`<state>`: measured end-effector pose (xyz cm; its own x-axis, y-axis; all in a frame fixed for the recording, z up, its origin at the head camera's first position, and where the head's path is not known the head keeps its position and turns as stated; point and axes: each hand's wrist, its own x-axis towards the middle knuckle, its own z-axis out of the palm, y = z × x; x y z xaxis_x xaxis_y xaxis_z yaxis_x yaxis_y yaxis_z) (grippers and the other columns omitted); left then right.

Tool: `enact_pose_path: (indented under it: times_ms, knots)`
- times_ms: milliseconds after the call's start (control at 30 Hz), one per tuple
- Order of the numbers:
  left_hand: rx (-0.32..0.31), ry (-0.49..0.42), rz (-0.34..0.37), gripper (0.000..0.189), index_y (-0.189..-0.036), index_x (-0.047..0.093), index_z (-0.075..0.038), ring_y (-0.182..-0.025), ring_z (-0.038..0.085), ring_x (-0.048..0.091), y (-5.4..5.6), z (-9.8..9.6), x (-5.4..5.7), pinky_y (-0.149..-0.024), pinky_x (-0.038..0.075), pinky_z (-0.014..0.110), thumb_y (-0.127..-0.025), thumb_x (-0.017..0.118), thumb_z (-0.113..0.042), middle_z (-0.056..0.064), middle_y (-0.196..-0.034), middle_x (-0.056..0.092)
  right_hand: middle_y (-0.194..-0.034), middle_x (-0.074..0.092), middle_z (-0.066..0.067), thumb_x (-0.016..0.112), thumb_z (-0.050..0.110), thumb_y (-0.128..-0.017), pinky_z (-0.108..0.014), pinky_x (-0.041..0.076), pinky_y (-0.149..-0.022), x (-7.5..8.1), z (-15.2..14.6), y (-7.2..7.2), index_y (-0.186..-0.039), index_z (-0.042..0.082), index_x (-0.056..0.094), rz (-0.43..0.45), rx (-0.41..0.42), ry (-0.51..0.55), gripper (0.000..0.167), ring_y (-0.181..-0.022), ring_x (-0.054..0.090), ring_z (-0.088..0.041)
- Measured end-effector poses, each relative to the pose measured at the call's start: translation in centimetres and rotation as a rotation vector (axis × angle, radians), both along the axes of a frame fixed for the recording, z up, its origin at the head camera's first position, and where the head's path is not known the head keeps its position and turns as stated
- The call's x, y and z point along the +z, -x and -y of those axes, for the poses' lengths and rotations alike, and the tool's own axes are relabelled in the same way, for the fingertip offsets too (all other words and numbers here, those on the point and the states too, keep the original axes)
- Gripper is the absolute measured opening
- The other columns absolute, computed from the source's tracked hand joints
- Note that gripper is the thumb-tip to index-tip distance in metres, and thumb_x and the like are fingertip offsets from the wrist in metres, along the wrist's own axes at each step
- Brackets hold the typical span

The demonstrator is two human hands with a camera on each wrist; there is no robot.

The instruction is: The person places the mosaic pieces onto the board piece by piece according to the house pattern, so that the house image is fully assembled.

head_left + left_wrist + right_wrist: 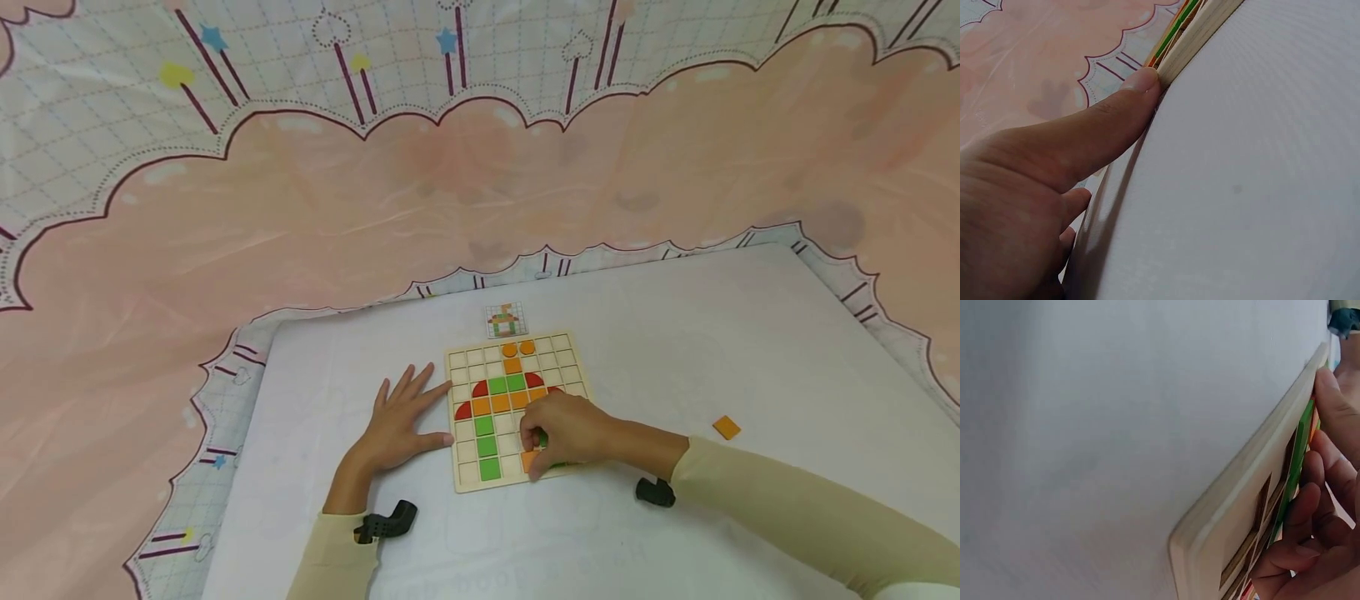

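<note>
A wooden grid board (467, 473) lies on the white table, with orange, green and red flat tiles in several of its cells. My left hand (401, 421) is spread at the board's left side; its thumb (1104, 128) touches the board's edge in the left wrist view. Over the board's lower right part, my right hand (573, 427) has curled fingers, with thumb and index finger pinching an orange square tile (528, 461) at the bottom row. Green tiles (1297, 456) partly show beside its fingers in the right wrist view. The hand hides the cells beneath it.
A small pattern card (506, 320) lies just beyond the board's far edge. One loose orange square tile (727, 427) is on the table to the right. Patterned pink cloth (322, 217) surrounds the white tabletop (637, 333).
</note>
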<state>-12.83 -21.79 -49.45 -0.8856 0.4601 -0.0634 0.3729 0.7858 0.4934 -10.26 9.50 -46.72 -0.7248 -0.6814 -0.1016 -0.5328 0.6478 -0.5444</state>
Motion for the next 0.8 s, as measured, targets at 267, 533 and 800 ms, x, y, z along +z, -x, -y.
enact_pose_path:
  times_ms: [267, 533, 800]
  knots:
    - [-0.003, -0.008, -0.009, 0.086, -0.156, 0.045, -0.028, -0.16, 0.036, 0.004, 0.0, 0.0, 0.0, -0.124, -0.007, 0.067, -0.082, 0.078, -0.057, 0.004, -0.172, 0.018, -0.07, 0.058, 0.017, 0.093, 0.045, -0.069, -0.02, 0.047, -0.064, 0.1, -1.3, 0.3, -0.072, 0.032, 0.065, 0.042, -0.026, -0.025, 0.032, -0.069, 0.052, -0.003]
    - [-0.004, 0.002, -0.009, 0.086, -0.156, 0.044, -0.028, -0.161, 0.036, 0.004, 0.0, -0.1, -0.2, -0.124, -0.006, 0.067, -0.082, 0.077, -0.058, 0.004, -0.173, 0.018, -0.076, 0.063, 0.015, 0.091, 0.03, -0.077, -0.021, 0.049, -0.065, 1.1, -6.5, 1.2, -0.081, 0.029, 0.072, 0.193, -0.048, 0.058, 0.02, -0.075, 0.056, -0.008]
    - [0.0, -0.001, -0.013, 0.086, -0.156, 0.045, -0.028, -0.16, 0.036, 0.005, 0.0, 0.0, -0.2, -0.124, -0.006, 0.067, -0.082, 0.077, -0.058, 0.004, -0.172, 0.019, -0.086, 0.067, 0.011, 0.092, 0.03, -0.075, -0.021, 0.049, -0.067, 2.3, -13.8, 2.5, -0.09, 0.026, 0.073, 0.25, -0.101, -0.038, 0.025, -0.078, 0.057, -0.01]
